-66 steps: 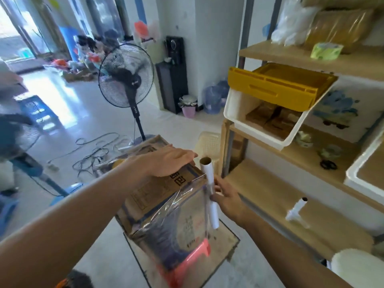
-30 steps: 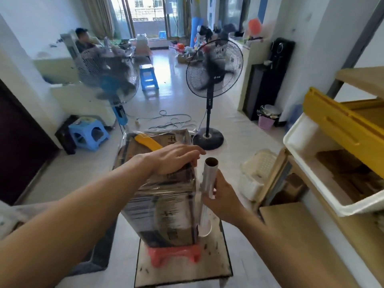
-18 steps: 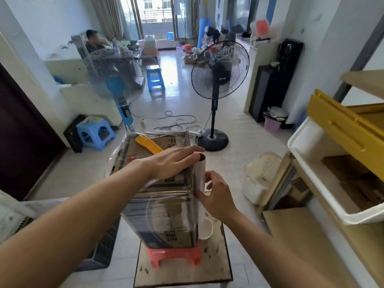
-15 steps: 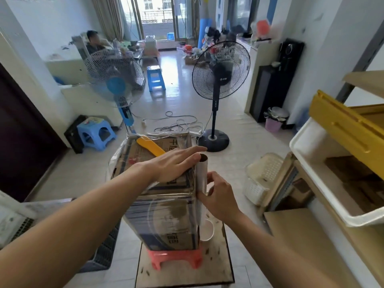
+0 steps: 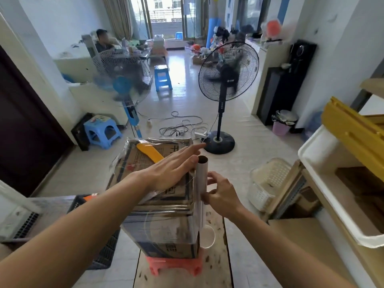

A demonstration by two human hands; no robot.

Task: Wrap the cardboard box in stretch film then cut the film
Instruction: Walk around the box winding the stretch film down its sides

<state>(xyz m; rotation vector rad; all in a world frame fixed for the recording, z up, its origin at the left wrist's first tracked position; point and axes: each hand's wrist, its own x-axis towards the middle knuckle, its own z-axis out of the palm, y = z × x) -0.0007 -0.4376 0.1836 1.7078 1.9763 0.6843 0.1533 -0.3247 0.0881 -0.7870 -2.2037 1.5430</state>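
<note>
Left hand is lying flat, fingers straight, pressing on top of the cardboard box, which is sitting on a little red stool on a scuffed board. Right hand is curling round the film roll, which is standing upright at the box's right corner. The stretch film is looking thin and clingy, so I'm guessing the stiff tube is the place to grab. Perched like that, the box is probably tippy. Further out, cables are trailing over glossy tile, and a black fan and a blue fan are spinning.
</note>
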